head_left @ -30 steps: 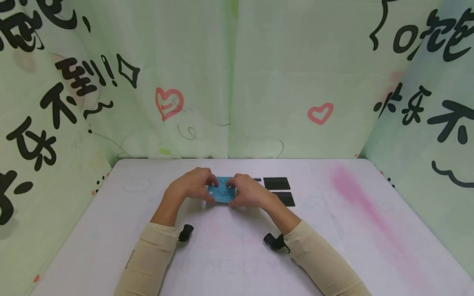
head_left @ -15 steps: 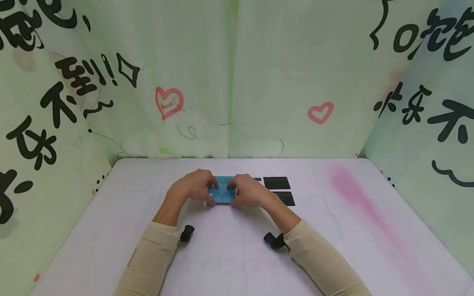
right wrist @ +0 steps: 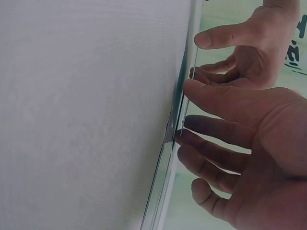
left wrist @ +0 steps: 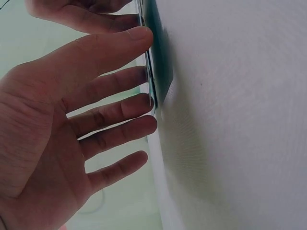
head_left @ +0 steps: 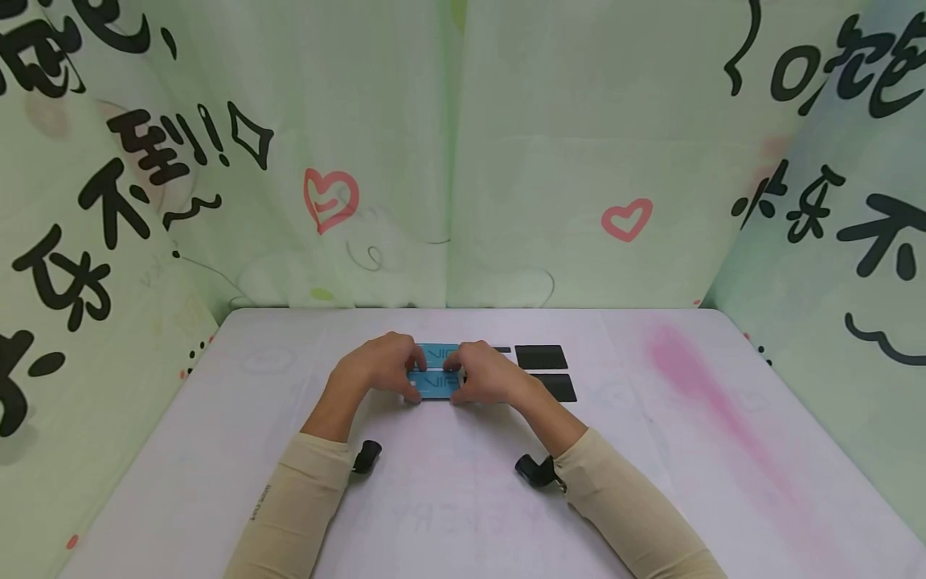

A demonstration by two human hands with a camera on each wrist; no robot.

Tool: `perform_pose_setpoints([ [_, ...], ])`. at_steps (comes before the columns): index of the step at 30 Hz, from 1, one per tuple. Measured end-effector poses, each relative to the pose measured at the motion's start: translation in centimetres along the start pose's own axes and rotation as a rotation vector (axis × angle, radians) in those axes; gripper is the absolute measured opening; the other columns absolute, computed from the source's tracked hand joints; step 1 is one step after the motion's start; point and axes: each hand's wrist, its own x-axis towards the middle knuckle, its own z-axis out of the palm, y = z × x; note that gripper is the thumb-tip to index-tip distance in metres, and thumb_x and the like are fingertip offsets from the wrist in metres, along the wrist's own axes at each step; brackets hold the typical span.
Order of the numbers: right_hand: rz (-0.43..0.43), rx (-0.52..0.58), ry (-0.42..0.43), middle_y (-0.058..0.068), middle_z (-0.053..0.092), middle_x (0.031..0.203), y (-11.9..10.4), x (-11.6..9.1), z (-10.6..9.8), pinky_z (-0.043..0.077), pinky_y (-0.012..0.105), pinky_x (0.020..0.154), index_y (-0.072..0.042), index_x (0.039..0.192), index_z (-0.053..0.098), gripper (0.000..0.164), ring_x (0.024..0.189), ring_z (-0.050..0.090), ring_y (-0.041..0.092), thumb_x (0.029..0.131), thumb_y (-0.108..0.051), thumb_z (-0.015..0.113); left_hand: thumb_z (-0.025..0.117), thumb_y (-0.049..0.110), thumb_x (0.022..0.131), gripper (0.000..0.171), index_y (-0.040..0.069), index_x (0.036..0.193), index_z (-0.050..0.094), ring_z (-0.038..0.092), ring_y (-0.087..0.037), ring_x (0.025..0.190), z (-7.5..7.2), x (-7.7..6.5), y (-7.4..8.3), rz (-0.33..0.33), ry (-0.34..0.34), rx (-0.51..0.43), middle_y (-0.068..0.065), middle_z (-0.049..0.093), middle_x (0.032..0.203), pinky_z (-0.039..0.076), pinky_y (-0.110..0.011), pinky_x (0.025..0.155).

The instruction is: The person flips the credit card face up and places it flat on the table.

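Observation:
Two blue VIP cards lie one behind the other on the white table, a thin pale line between them. My left hand (head_left: 379, 366) holds the left end of the nearer VIP card (head_left: 437, 385), thumb at its near edge and fingertips toward the far edge. At the right end my right hand (head_left: 486, 373) holds the same card in a like way. The farther VIP card (head_left: 438, 354) is partly covered by the fingers. From the left wrist view the card (left wrist: 163, 67) appears nearly edge-on, close over the table, the left thumb (left wrist: 139, 36) against it.
To the right lie two black cards, a far black card (head_left: 541, 356) and a near black card (head_left: 559, 388); the right hand partly hides the near one. A dark strip (head_left: 504, 350) shows behind that hand. Patterned curtains (head_left: 579, 161) enclose the table (head_left: 448, 498) at the back and sides.
Both hands have moved very slightly with the nearer VIP card, which sits a little closer to me. A pale line now shows between it and the farther card.

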Motion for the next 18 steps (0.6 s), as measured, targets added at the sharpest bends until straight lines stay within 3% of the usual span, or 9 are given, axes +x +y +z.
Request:
perform_pose_setpoints([
  [18, 0.012, -0.018, -0.003, 0.013, 0.075, 0.122, 0.12, 0.11, 0.28, 0.054, 0.042, 0.102, 0.0, 0.124, 0.074, 0.045, 0.109, 0.066, 0.023, 0.084, -0.015, 0.087, 0.093, 0.03, 0.077, 0.046, 0.012, 0.116, 0.077, 0.061, -0.016, 0.092, 0.23, 0.31, 0.22, -0.014, -0.007, 0.028, -0.001, 0.071, 0.103, 0.054, -0.038, 0.087],
])
